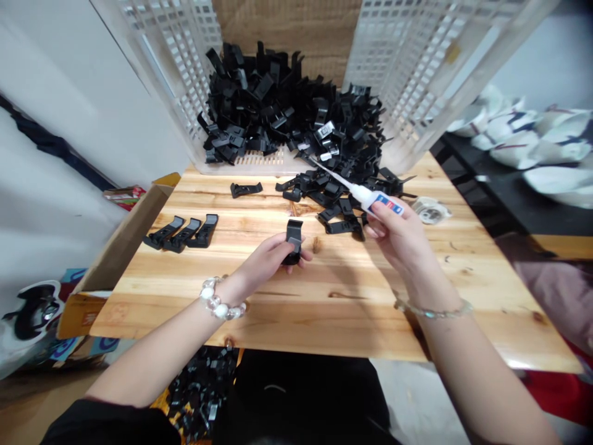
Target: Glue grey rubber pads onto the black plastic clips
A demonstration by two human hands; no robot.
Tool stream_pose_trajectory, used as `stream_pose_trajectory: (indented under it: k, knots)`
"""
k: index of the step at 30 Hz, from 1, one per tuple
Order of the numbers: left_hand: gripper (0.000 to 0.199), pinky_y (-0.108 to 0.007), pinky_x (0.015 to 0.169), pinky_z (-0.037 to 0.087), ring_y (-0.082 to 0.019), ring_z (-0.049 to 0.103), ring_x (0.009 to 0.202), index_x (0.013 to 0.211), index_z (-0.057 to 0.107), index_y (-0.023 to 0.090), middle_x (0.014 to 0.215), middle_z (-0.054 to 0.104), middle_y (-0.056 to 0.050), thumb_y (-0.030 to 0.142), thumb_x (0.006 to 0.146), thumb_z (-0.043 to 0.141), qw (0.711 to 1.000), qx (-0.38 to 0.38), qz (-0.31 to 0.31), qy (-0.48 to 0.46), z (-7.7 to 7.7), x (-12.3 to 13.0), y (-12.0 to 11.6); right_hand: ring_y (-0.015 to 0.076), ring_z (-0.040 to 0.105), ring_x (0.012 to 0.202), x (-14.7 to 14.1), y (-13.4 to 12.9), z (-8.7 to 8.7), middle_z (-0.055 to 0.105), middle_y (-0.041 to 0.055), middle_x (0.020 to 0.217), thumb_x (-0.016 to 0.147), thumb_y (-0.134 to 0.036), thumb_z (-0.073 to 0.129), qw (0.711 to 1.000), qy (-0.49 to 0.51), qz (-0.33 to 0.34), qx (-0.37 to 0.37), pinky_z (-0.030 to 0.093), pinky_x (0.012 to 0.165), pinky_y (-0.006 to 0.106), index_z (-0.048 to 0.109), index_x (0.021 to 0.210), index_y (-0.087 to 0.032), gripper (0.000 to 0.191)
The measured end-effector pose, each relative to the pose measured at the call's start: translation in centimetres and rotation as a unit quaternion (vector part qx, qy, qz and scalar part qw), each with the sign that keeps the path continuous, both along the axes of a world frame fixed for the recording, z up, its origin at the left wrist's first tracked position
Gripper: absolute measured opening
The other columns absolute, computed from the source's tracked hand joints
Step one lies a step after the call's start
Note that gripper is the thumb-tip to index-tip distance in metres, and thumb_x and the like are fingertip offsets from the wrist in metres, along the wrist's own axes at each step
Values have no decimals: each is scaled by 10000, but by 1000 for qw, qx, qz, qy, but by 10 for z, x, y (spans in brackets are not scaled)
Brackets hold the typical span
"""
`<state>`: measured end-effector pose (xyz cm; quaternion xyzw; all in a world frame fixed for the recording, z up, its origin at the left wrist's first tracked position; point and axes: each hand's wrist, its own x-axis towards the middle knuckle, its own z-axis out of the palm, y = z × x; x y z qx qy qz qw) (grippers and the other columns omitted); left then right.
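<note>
My left hand (264, 262) grips a black plastic clip (293, 242) upright on the wooden tabletop (259, 309), its fingers wrapped around the clip's lower part. My right hand (398, 238) is raised to the right, holding a white tube of glue (365, 196) with a blue label. The tube's long thin nozzle points up and left over a loose heap of black clips (333, 198). Nozzle and held clip are apart. A bead bracelet sits on my left wrist, and a thin bangle on my right.
Several black clips (180, 233) lie in a row at the table's left, and a single one (246, 190) lies nearby. A white lattice crate (171, 68) holds a big black pile. A cardboard box (120, 259) stands along the left edge, a tape roll (430, 211) lies right, more clips (201, 389) lie below.
</note>
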<state>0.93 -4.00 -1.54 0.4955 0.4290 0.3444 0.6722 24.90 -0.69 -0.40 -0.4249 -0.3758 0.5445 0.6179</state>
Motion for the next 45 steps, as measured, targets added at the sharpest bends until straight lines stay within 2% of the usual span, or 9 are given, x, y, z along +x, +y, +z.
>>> stream_pose_trajectory:
  k: [4,7,11,15,20,25,35,45]
  knots:
    - [262,-240,543,399,-144,616,716,1012,638,101,851,703,-87,274,898,478,1000,-13,-9,13,1,1,0,33,198,413,-1,-2,1,308,-106,488,671,-299,833,999,36,35,1,198,368,183,493,679,-192,357]
    - [257,-242,540,394,-154,622,726,995,638,104,832,702,-87,273,885,480,999,-25,-9,22,1,1,-1,45,137,411,-3,-1,1,240,-109,475,737,-349,770,998,49,43,-1,155,361,191,427,646,-209,382]
    - [260,-236,538,401,-160,634,742,1042,608,113,849,707,-89,273,885,477,999,-37,-26,26,0,1,-1,46,201,400,-4,0,0,315,-85,462,711,-267,705,999,35,6,11,147,355,185,442,620,-204,286]
    - [208,-241,547,431,-164,643,742,928,612,120,871,708,-103,268,882,473,993,-43,-95,53,1,1,-3,44,172,350,-3,-2,0,287,-105,398,677,-168,624,999,21,-23,29,132,347,192,518,683,-206,113]
    - [256,-263,556,472,-195,669,758,1049,604,122,860,713,-110,260,851,518,988,-81,-120,51,2,1,-5,44,208,330,-3,-4,0,325,-105,421,653,-156,636,999,20,-18,30,153,342,198,477,695,-222,177]
    - [241,-234,555,478,-168,680,749,1047,601,115,844,715,-102,238,862,507,986,-117,-118,14,1,0,-5,44,220,329,-4,-5,-1,329,-104,428,670,-149,646,999,14,-10,35,162,352,194,487,729,-232,189]
    - [180,-236,589,468,-157,682,764,973,590,125,874,721,-112,238,880,484,983,-128,-130,5,4,-2,-6,47,229,331,-4,-6,3,353,-104,434,661,-151,653,998,14,-30,48,177,349,196,476,729,-239,209]
    - [222,-238,612,468,-161,672,784,1013,620,132,883,712,-100,263,884,495,983,-128,-130,-9,2,-3,-5,53,247,338,-4,-7,1,380,-95,452,662,-162,664,998,3,-28,53,173,357,203,482,736,-242,212]
